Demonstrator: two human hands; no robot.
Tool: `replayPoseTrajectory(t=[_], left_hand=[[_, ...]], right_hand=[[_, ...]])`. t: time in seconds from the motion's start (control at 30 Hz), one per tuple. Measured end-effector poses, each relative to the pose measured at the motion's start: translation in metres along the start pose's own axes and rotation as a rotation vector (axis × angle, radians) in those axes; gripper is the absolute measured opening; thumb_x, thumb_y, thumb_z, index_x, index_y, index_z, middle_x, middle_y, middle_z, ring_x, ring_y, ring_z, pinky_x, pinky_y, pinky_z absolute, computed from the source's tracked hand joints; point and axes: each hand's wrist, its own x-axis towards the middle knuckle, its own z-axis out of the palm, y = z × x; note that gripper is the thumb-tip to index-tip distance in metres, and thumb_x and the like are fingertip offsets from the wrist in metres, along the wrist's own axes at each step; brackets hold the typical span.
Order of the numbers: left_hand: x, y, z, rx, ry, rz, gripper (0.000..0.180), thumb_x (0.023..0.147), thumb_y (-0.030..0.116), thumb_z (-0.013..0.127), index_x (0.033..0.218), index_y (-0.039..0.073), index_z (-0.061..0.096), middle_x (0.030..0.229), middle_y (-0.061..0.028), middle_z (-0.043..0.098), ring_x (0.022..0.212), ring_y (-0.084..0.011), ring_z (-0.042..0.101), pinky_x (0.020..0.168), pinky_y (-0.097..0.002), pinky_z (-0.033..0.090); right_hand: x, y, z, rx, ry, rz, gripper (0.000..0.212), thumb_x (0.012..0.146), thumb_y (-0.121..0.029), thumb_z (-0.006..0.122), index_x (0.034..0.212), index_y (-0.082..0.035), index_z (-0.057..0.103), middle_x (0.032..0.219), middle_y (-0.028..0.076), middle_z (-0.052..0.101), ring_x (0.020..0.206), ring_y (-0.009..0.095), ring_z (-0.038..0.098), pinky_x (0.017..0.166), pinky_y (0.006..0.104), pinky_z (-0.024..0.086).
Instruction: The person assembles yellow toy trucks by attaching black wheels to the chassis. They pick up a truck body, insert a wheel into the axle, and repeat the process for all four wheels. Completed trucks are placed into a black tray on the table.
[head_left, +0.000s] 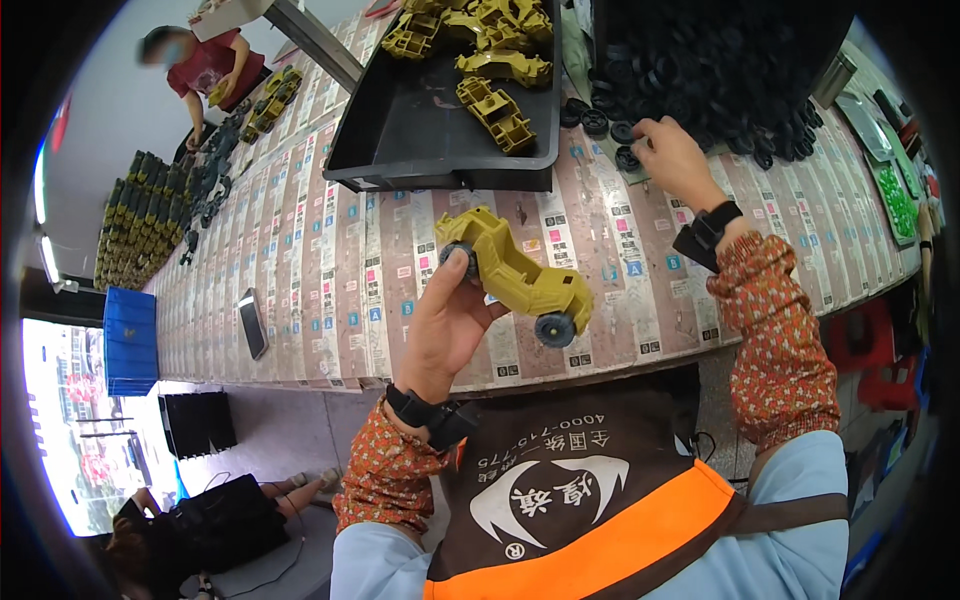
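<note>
My left hand [446, 325] grips a mustard-yellow toy car body [512, 270] above the table's front. The body is tilted, with one dark wheel [555, 328] at its lower right end and another wheel [458, 260] under my thumb at its upper left end. Farther right, my right hand [680, 160] reaches to the near left edge of a large heap of black toy wheels [705, 80]. Its bent fingers close on a black toy wheel [627, 158] there; the fingertips are small in view.
A black tray [440, 178] with several yellow car bodies [497, 115] stands ahead. A phone [252, 324] lies on the left, near a blue bin [130, 342]. Stacked toy cars [150, 220] and a person in red [215, 70] are far left. Green parts [890, 200] lie far right.
</note>
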Motion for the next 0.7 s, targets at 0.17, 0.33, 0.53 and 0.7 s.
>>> replayPoseTrajectory(t=[0.17, 0.33, 0.53, 0.7], left_hand=[[-0.002, 0.003, 0.002, -0.145, -0.049, -0.033, 0.058, 0.106, 0.044, 0.050, 0.152, 0.010, 0.042, 0.147, -0.0159, 0.053, 0.133, -0.0327, 0.054, 0.113, -0.0590, 0.042], [0.003, -0.007, -0.003, -0.140, -0.036, -0.062, 0.062, 0.107, 0.054, 0.043, 0.151, 0.010, 0.043, 0.145, -0.0186, 0.054, 0.129, -0.0344, 0.058, 0.110, -0.0610, 0.045], [-0.006, -0.012, 0.014, -0.015, 0.032, -0.125, 0.058, 0.106, 0.052, 0.048, 0.144, 0.008, 0.050, 0.131, -0.0167, 0.061, 0.111, -0.0263, 0.067, 0.091, -0.0493, 0.062], [-0.016, -0.017, 0.030, 0.106, 0.072, -0.168, 0.060, 0.104, 0.052, 0.050, 0.142, 0.007, 0.050, 0.120, -0.0176, 0.064, 0.099, -0.0323, 0.072, 0.090, -0.0424, 0.061]], right_hand=[[0.000, -0.003, 0.017, -0.102, -0.009, -0.110, 0.032, 0.083, -0.007, 0.070, 0.113, -0.001, 0.059, 0.112, 0.023, 0.061, 0.106, 0.043, 0.063, 0.087, 0.0500, 0.053], [-0.018, -0.019, 0.014, 0.043, -0.002, -0.194, 0.034, 0.083, -0.003, 0.067, 0.115, 0.001, 0.055, 0.094, 0.022, 0.069, 0.095, 0.042, 0.068, 0.081, 0.0506, 0.053], [-0.080, -0.101, -0.013, 0.801, -0.347, 0.050, 0.024, 0.092, -0.005, 0.069, 0.115, 0.000, 0.064, 0.087, 0.004, 0.069, 0.071, 0.007, 0.059, 0.062, 0.0258, 0.050], [-0.109, -0.131, 0.001, 0.954, -0.332, 0.219, 0.022, 0.096, -0.005, 0.065, 0.116, 0.002, 0.058, 0.082, 0.003, 0.065, 0.072, 0.007, 0.062, 0.060, 0.0235, 0.054]])
